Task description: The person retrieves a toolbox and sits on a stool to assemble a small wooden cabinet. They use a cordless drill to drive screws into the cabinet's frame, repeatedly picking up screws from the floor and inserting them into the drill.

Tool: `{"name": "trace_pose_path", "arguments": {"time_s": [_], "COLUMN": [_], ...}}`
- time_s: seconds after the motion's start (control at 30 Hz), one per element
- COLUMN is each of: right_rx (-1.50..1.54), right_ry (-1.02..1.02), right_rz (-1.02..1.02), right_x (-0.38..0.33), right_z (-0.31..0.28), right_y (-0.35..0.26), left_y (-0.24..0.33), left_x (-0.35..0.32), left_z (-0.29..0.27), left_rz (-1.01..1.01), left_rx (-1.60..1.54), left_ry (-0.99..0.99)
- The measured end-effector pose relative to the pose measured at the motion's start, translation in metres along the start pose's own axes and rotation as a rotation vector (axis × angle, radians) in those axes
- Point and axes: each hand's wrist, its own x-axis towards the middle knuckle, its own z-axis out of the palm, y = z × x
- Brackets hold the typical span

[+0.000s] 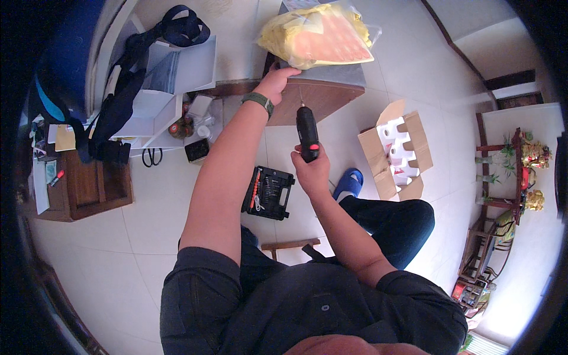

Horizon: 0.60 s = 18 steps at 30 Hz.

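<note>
While gripping the drill (pixel 307 134) firmly in the right hand (pixel 312 171), keep its thin bit straight and square to the wooden board (pixel 316 97) at the far side. Left hand (pixel 277 80) lies open and flat against the board edge, fingers pressing, not closed around anything; good to keep it there as a brace, but well aside from the bit. Bit tip seems to touch or nearly touch the board face; cannot tell exactly. Better to push gently along the drill axis, with wrist in line with forearm, so the bit does not slide. Must watch the plastic bag (pixel 319 34) of yellow and pink sheets, resting on top of the board: could slip when the board shakes. Open bit case (pixel 268 192) lies on the floor (pixel 154 219), near the knees, to the left of the drill, easy to reach. Cardboard box (pixel 395 150) with white foam sits on the right, apart from the work. Blue slipper (pixel 349 183) just near the right hand, below it in the view.
</note>
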Motion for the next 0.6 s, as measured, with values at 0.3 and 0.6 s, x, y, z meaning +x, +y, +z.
{"name": "trace_pose_path", "arguments": {"time_s": [0.3,0.6], "right_rx": [-0.341,-0.149], "right_ry": [0.121,0.033], "right_rz": [-0.158,-0.046], "right_x": [0.004,0.002], "right_z": [-0.006,0.0], "right_y": [-0.006,-0.011], "left_y": [0.003,0.002], "left_x": [-0.006,-0.007], "left_z": [0.01,-0.001], "left_rz": [-0.033,0.116], "left_rx": [-0.027,0.127], "left_ry": [0.021,0.011]}}
